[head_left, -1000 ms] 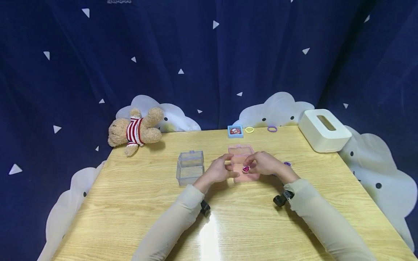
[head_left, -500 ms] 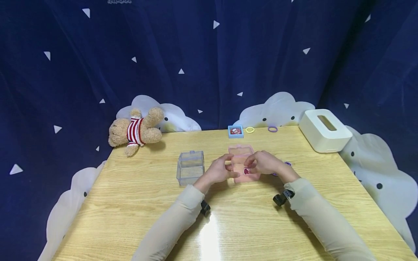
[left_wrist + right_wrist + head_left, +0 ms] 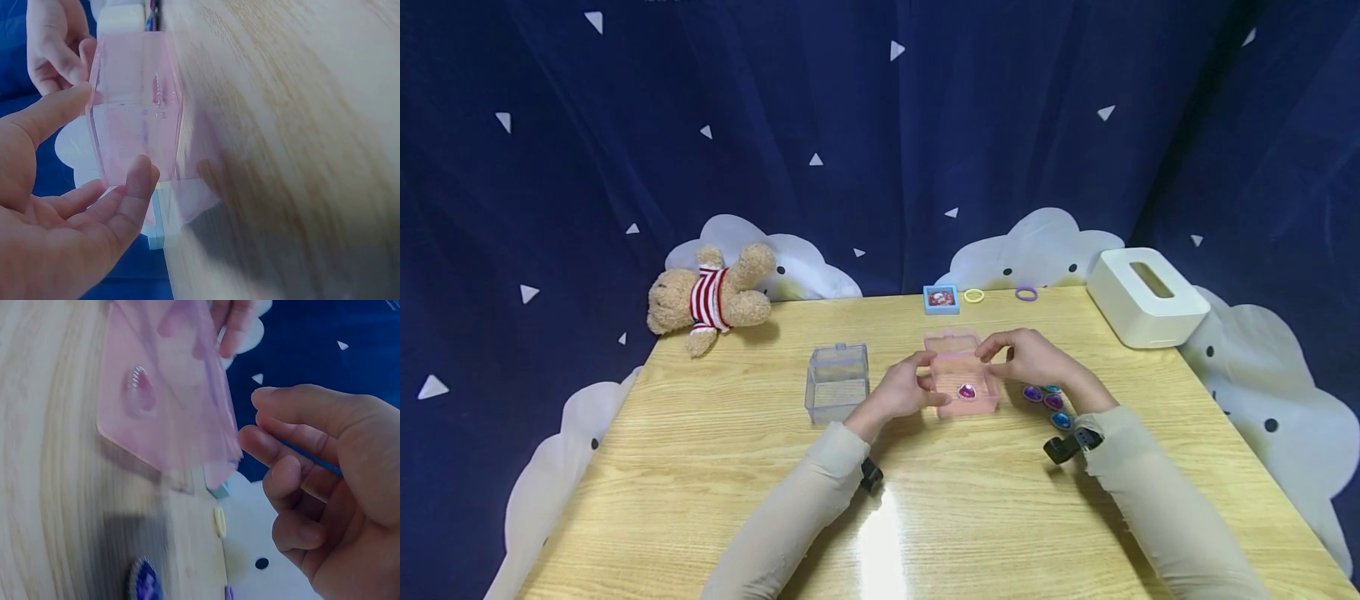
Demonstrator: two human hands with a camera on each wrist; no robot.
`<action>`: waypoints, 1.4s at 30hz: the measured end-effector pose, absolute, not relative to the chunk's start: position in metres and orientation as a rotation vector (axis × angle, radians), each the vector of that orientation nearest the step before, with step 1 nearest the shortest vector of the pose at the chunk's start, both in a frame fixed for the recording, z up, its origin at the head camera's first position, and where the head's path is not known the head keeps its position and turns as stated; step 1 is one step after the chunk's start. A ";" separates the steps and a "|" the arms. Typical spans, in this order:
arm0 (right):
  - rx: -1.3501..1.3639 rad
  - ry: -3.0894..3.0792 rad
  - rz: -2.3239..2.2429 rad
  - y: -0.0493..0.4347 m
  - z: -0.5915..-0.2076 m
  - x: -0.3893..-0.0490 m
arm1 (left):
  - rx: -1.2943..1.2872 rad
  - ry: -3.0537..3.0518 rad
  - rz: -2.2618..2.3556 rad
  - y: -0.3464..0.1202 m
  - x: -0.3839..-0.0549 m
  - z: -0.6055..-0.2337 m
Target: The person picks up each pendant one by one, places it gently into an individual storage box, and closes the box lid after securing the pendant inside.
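Observation:
A pink see-through box (image 3: 972, 409) stands on the table with its lid tipped back. Inside it lies a pink gem (image 3: 967, 392) with a beaded silver rim. My left hand (image 3: 901, 389) holds the box's left side, thumb at the upper rim and fingers along the wall in the left wrist view. Just above the box's right rim is my right hand (image 3: 1028, 357), its fingers loosely curled around nothing, as the right wrist view (image 3: 325, 481) also shows. To the right of the box, several purple, pink and blue gems (image 3: 1061, 420) lie near my right wrist.
A clear bluish box (image 3: 837, 414) stands left of the pink one, lid back. Along the far edge lie a small blue frame (image 3: 942, 309), a yellow ring (image 3: 973, 296) and a purple ring (image 3: 1026, 293). A teddy bear (image 3: 709, 300) and a white tissue box (image 3: 1165, 321) flank them.
My right hand has let go of the pink gem, which now lies in the pink box, and has moved up and to the right. My left hand has stayed on the box.

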State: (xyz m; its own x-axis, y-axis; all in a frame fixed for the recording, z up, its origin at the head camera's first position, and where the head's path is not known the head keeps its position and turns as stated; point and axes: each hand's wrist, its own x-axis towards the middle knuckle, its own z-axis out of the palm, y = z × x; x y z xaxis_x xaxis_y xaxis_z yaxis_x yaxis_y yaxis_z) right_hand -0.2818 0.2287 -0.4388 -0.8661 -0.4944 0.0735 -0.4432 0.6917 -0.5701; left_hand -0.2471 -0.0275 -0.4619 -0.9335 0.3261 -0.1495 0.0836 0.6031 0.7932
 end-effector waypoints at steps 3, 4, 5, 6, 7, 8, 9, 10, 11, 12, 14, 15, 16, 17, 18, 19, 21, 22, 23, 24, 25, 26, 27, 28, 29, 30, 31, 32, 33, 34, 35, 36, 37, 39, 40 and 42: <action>-0.736 2.843 -0.912 0.237 -0.437 -0.281 | 0.333 2.550 1.246 -0.027 -0.247 -0.461; -0.717 2.845 -0.911 0.239 -0.437 -0.281 | 0.332 2.550 1.247 -0.027 -0.247 -0.461; -0.702 2.848 -0.907 0.242 -0.437 -0.281 | 0.331 2.550 1.247 -0.028 -0.247 -0.461; -0.683 2.847 -0.904 0.245 -0.437 -0.280 | 0.329 2.552 1.243 -0.028 -0.247 -0.461; -0.664 2.847 -0.899 0.248 -0.437 -0.280 | 0.328 2.552 1.240 -0.028 -0.247 -0.461; -0.647 2.846 -0.896 0.250 -0.438 -0.280 | 0.326 2.553 1.236 -0.028 -0.247 -0.461; -0.631 2.840 -0.898 0.253 -0.439 -0.279 | 0.325 2.554 1.232 -0.028 -0.247 -0.461; -0.615 2.836 -0.896 0.256 -0.439 -0.278 | 0.325 2.554 1.229 -0.028 -0.246 -0.460; -0.608 2.836 -0.888 0.258 -0.441 -0.277 | 0.323 2.553 1.226 -0.028 -0.246 -0.460; -0.604 2.835 -0.883 0.261 -0.442 -0.276 | 0.322 2.553 1.223 -0.027 -0.246 -0.460; -0.597 2.831 -0.870 0.267 -0.445 -0.273 | 0.319 2.549 1.223 -0.027 -0.246 -0.460; -0.594 2.829 -0.860 0.269 -0.446 -0.272 | 0.319 2.548 1.223 -0.027 -0.246 -0.460; -0.589 2.829 -0.845 0.272 -0.448 -0.272 | 0.320 2.547 1.224 -0.027 -0.246 -0.460; -0.584 2.825 -0.834 0.275 -0.450 -0.271 | 0.321 2.547 1.222 -0.028 -0.245 -0.460; -0.577 2.815 -0.830 0.277 -0.452 -0.271 | 0.323 2.549 1.223 -0.027 -0.245 -0.460; -0.564 2.806 -0.822 0.280 -0.454 -0.270 | 0.325 2.552 1.222 -0.028 -0.245 -0.460; -0.540 2.790 -0.800 0.284 -0.457 -0.269 | 0.330 2.557 1.220 -0.028 -0.246 -0.460; -0.536 2.786 -0.786 0.286 -0.458 -0.269 | 0.332 2.558 1.221 -0.028 -0.246 -0.460; -0.532 2.781 -0.776 0.288 -0.460 -0.268 | 0.332 2.559 1.220 -0.028 -0.246 -0.460; -0.530 2.778 -0.761 0.290 -0.461 -0.268 | 0.333 2.558 1.221 -0.027 -0.246 -0.460; -0.525 2.778 -0.745 0.291 -0.461 -0.267 | 0.332 2.557 1.220 -0.028 -0.246 -0.460; -0.521 2.780 -0.729 0.292 -0.462 -0.266 | 0.332 2.555 1.221 -0.028 -0.246 -0.461; -0.519 2.784 -0.717 0.292 -0.463 -0.265 | 0.331 2.554 1.222 -0.028 -0.246 -0.461; -0.521 2.788 -0.700 0.293 -0.464 -0.265 | 0.329 2.554 1.221 -0.027 -0.246 -0.461; -0.521 2.790 -0.692 0.293 -0.465 -0.264 | 0.329 2.556 1.219 -0.028 -0.246 -0.461; -0.522 2.797 -0.679 0.293 -0.465 -0.264 | 0.327 2.559 1.217 -0.028 -0.246 -0.461; -0.515 2.804 -0.671 0.293 -0.467 -0.263 | 0.327 2.560 1.216 -0.028 -0.246 -0.461; -0.516 2.812 -0.660 0.293 -0.467 -0.263 | 0.326 2.561 1.217 -0.028 -0.246 -0.461; -0.520 2.818 -0.650 0.293 -0.468 -0.263 | 0.327 2.562 1.218 -0.028 -0.246 -0.461; -0.521 2.822 -0.640 0.293 -0.468 -0.263 | 0.327 2.564 1.218 -0.028 -0.246 -0.461; -0.519 2.829 -0.626 0.292 -0.469 -0.263 | 0.327 2.564 1.219 -0.028 -0.246 -0.461; -0.518 2.833 -0.612 0.292 -0.469 -0.263 | 0.328 2.565 1.220 -0.028 -0.246 -0.461; -0.516 2.837 -0.598 0.292 -0.469 -0.263 | 0.329 2.565 1.222 -0.028 -0.246 -0.462; -0.524 2.841 -0.562 0.291 -0.469 -0.263 | 0.331 2.569 1.219 -0.028 -0.246 -0.462; -0.522 2.844 -0.548 0.291 -0.469 -0.263 | 0.332 2.572 1.217 -0.028 -0.246 -0.462; -0.519 2.850 -0.526 0.290 -0.469 -0.263 | 0.334 2.576 1.213 -0.028 -0.246 -0.462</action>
